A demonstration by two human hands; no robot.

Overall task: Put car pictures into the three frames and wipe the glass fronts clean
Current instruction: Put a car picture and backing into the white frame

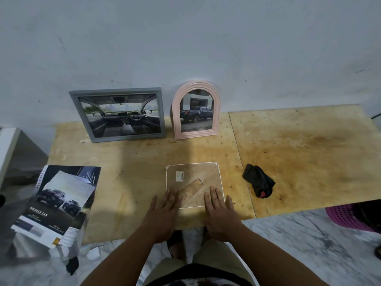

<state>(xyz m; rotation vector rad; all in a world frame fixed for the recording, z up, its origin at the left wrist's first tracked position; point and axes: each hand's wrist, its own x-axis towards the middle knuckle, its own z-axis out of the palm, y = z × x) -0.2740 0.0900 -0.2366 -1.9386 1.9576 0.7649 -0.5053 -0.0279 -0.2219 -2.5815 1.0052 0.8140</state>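
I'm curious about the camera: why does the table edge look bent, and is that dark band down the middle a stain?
Head view: a wide-angle lens bows the plywood table, most at the edges; the dark band from the pink arched frame toward the face-down frame looks like a shadow, probably the person's; the left hand is slightly motion-blurred; the grey frame shows faint glare.

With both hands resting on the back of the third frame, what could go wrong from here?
1. The third frame lies face down near the table edge; pressure from the left hand or right hand could scratch or crack its glass.
2. Its easel flap is lifted and could bend if pressed.
3. The two filled frames, grey and pink, only lean on the wall and might tip.
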